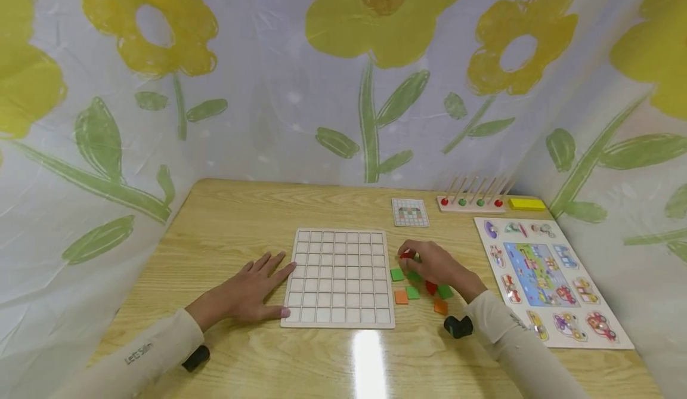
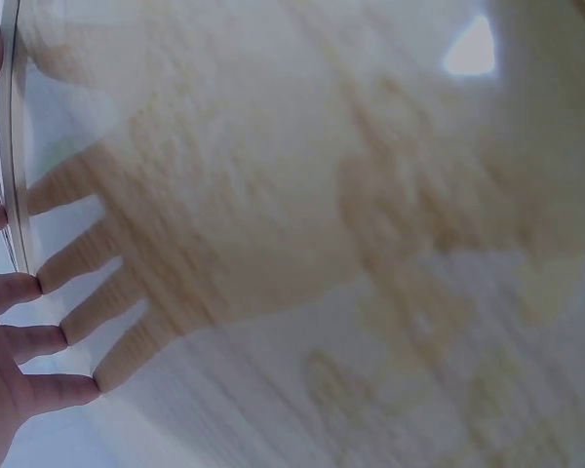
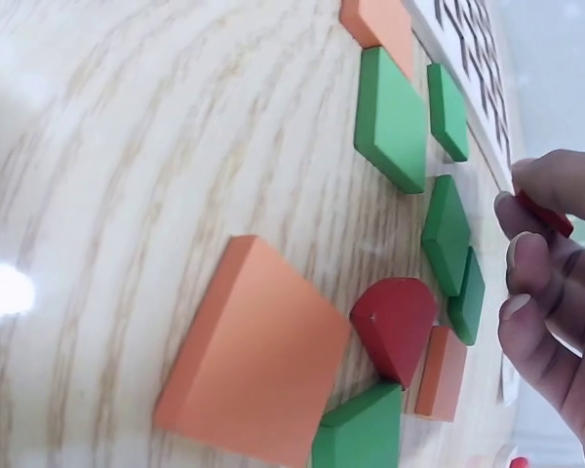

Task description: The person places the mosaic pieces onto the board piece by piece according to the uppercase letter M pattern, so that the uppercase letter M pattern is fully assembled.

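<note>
A pale wooden grid board [image 1: 339, 278] with square cells lies mid-table. Spread wide, the fingers of my left hand [image 1: 248, 290] touch its left side, thumb at the lower corner; the left wrist view catches that hand [image 2: 5, 356] and its reflection. Right of the board, my right hand [image 1: 433, 263] pinches a small red piece [image 3: 546, 214] between thumb and forefinger. Around and under this hand are green square tiles [image 3: 390, 122], orange tiles [image 3: 263, 351] and a red piece with a rounded edge [image 3: 395, 322]. My right hand partly hides the pile in the head view.
Behind the board lies a pattern card [image 1: 410, 213]. At the back right stand a peg rack [image 1: 472, 206] with red and green beads and a yellow block [image 1: 526, 204]. A picture puzzle board [image 1: 553, 282] borders the right side. Flower-printed curtains [image 1: 268, 89] enclose the table.
</note>
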### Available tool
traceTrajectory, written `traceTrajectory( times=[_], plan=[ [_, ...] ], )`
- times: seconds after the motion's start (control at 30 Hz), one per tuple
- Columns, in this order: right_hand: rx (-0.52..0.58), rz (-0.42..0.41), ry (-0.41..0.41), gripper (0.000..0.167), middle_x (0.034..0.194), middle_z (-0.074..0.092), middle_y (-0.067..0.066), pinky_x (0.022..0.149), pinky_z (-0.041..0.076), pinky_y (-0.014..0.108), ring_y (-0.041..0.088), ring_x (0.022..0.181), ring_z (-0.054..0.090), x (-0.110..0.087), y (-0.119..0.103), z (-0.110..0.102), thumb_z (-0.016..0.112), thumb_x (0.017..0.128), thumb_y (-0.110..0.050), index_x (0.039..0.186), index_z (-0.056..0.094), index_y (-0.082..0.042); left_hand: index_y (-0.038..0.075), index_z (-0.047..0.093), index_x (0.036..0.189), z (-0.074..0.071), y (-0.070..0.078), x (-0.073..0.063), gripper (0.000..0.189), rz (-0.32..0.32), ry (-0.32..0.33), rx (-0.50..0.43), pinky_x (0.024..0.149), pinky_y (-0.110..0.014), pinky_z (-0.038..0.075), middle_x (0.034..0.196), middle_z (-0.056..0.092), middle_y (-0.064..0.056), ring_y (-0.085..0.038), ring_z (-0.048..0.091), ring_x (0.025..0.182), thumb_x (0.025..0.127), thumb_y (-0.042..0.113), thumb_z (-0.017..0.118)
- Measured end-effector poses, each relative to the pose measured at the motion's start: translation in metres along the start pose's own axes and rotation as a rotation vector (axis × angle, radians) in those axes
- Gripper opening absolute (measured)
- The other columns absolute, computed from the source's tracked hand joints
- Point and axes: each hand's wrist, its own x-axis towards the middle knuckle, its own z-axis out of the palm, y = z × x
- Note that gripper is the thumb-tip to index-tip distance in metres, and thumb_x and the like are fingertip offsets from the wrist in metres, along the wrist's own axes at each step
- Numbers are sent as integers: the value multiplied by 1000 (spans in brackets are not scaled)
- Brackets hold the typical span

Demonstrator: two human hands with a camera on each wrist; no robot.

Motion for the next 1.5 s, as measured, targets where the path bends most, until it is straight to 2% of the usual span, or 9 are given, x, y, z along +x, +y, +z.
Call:
traceTrajectory(
  times=[0.27,0.67,0.83,1.07,1.3,1.5],
  plan=[
    [6,19,11,22,104,71,-1,72,50,29,9,70,55,2,-6,0,64,100,-18,119,71,-10,17,22,162,-1,0,0,95,-8,-4,-8,110,-74,25,166,17,-22,-51,17,150,92,73,50],
    [72,-14,10,26,110,71,6,63,47,25,9,65,51,6,-20,3,59,103,-16,124,69,-5,11,22,162,3,-2,2,101,-28,-3,33,110,-72,27,166,18,-21,-49,19,150,90,77,48],
    [95,-10,20,27,110,71,6,62,46,24,9,64,50,9,-25,6,61,101,-16,125,69,-5,11,22,161,2,-3,2,100,-25,1,41,110,-72,27,166,19,-21,-49,20,150,90,76,49],
    [167,-35,3,29,105,71,6,52,39,22,6,53,42,13,-34,10,64,99,-12,125,68,-2,10,23,161,0,-2,1,100,-25,-6,38,110,-72,27,165,20,-22,-50,21,150,90,75,49],
    [204,-37,-34,27,103,68,6,55,43,22,7,59,46,18,-40,18,63,100,-12,126,64,-5,9,24,161,1,0,1,100,-26,1,36,109,-74,26,165,21,-23,-51,21,149,90,75,50],
    [253,-65,-34,20,99,66,4,57,42,21,8,60,47,23,-46,22,64,99,-11,118,63,-6,10,22,161,-1,1,1,100,-40,-20,18,109,-75,23,166,17,-22,-52,16,150,90,75,50]
  ],
)
